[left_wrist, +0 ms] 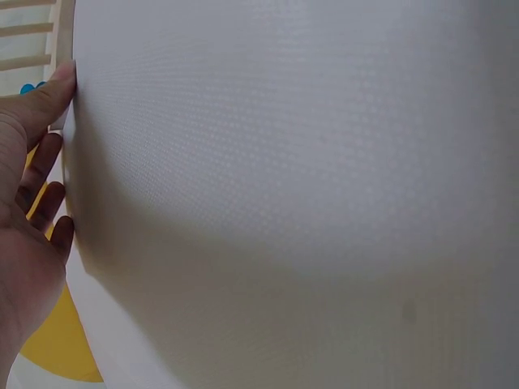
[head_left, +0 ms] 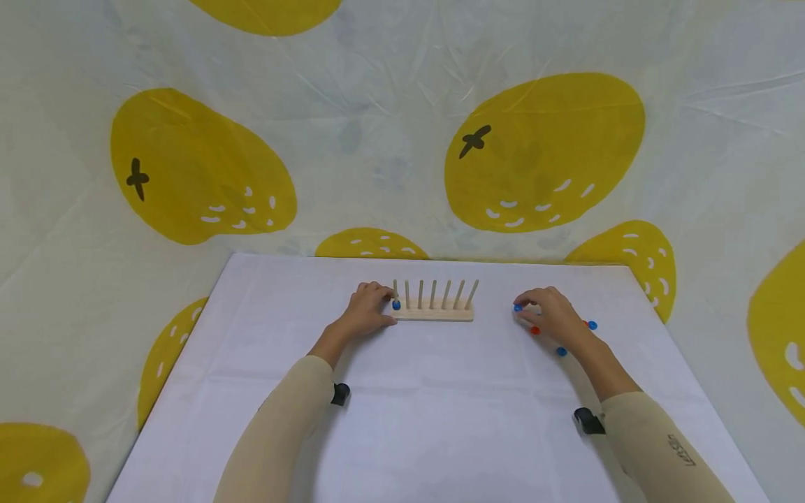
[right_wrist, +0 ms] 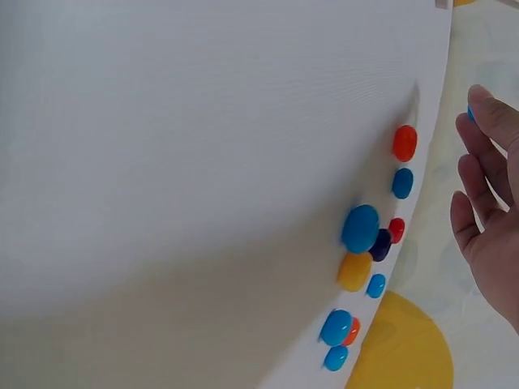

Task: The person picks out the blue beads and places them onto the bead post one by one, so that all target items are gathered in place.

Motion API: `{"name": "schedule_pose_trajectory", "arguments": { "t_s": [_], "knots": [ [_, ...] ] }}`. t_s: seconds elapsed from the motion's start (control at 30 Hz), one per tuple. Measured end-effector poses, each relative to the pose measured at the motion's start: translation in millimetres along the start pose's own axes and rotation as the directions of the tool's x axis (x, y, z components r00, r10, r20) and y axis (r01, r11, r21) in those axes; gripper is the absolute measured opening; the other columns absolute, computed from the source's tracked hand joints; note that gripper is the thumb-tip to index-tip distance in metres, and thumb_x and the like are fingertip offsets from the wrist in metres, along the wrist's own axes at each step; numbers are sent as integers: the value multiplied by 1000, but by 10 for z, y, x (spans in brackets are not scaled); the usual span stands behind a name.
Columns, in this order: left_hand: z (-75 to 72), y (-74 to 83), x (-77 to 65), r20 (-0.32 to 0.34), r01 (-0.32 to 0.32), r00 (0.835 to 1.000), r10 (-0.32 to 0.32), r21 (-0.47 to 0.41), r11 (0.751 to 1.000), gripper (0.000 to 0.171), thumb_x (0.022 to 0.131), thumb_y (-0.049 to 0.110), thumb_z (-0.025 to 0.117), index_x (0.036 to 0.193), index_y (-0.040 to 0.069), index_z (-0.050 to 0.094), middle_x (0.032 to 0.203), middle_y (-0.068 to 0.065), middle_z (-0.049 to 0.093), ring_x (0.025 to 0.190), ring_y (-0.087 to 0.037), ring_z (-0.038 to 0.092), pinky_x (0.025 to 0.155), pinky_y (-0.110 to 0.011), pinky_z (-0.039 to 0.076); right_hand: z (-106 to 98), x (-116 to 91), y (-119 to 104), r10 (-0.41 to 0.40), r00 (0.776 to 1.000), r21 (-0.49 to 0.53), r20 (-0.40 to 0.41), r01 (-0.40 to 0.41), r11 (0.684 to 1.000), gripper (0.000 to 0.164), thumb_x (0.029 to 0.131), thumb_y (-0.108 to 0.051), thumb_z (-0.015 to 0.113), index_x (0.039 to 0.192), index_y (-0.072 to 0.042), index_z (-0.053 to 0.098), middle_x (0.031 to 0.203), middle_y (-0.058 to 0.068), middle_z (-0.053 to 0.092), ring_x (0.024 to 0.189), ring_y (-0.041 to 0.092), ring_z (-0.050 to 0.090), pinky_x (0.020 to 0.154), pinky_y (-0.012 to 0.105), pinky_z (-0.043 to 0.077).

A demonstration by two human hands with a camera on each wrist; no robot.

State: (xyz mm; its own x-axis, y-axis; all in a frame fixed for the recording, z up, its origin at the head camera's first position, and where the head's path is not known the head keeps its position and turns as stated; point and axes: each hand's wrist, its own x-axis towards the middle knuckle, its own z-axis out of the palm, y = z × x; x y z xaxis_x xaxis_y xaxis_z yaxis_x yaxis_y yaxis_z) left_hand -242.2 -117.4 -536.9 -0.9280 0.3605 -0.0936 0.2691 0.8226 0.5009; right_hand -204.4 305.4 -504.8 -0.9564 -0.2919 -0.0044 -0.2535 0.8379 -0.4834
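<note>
**Right hand (head_left: 553, 314) pinching a blue bead (head_left: 518, 307), left hand (head_left: 367, 309) holding the peg rack (head_left: 434, 315)**

The right thumb and fingertips are pinching the bead narrowly, well to the right of the rack; whether it is touching the white cover (head_left: 440, 419) beneath, I cannot tell. The left thumb and fingers are bracketing the rack's left end, beside the leftmost peg, where a second blue bead (head_left: 396, 305) is sitting low.

The pinched bead is probably behaving as something light, hard and a little slippery, inclined to roll; its rim is likely offering the best hold, leaving any hole clear. The rack is probably light enough to be needing a hand on its base, since the slim pegs are looking easier to snap.

Pale, smooth wood is forming a straight bar with seven round, upright pegs. Near the right hand, loose beads are lying in glossy, rounded shapes, among them an orange-red bead (head_left: 535, 330) and a yellow bead (right_wrist: 354, 271); the cover is showing a fine, dotted weave.
</note>
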Motion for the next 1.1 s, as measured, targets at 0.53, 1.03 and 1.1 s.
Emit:
{"name": "schedule_pose_trajectory", "arguments": {
  "t_s": [0.53, 1.03, 1.1],
  "knots": [
    [-18, 62, -13, 2, 19, 1000, -19, -6, 1000, 59, 86, 29, 86, 137, 12, 63, 133, -5, 61, 138, -29, 42, 118, -48, 33, -321, 162, -460, -107, 990, 5, -87, 108, 994, 24, 95, -11, 75, 118, -5, 72, 114, 12, 74, 108, 33, 64, 94, 57, 53],
    [-30, 98, -38, 1, 33, 999, -33, -6, 999, 57, 86, 29, 86, 135, 12, 64, 132, -5, 62, 134, -28, 44, 116, -47, 35, -430, 461, -913, -235, 965, -5, -112, 236, 972, 24, 95, -13, 75, 119, -10, 74, 115, 9, 75, 107, 29, 65, 93, 51, 55],
    [-34, 98, -41, -2, 30, 1000, -30, -6, 1000, 57, 85, 29, 87, 134, 12, 64, 131, -5, 62, 133, -29, 44, 115, -48, 36, -423, 500, -979, -251, 960, 3, -120, 254, 967, 24, 95, -13, 75, 118, -9, 74, 114, 9, 75, 105, 29, 66, 92, 51, 55]
  ]
}}
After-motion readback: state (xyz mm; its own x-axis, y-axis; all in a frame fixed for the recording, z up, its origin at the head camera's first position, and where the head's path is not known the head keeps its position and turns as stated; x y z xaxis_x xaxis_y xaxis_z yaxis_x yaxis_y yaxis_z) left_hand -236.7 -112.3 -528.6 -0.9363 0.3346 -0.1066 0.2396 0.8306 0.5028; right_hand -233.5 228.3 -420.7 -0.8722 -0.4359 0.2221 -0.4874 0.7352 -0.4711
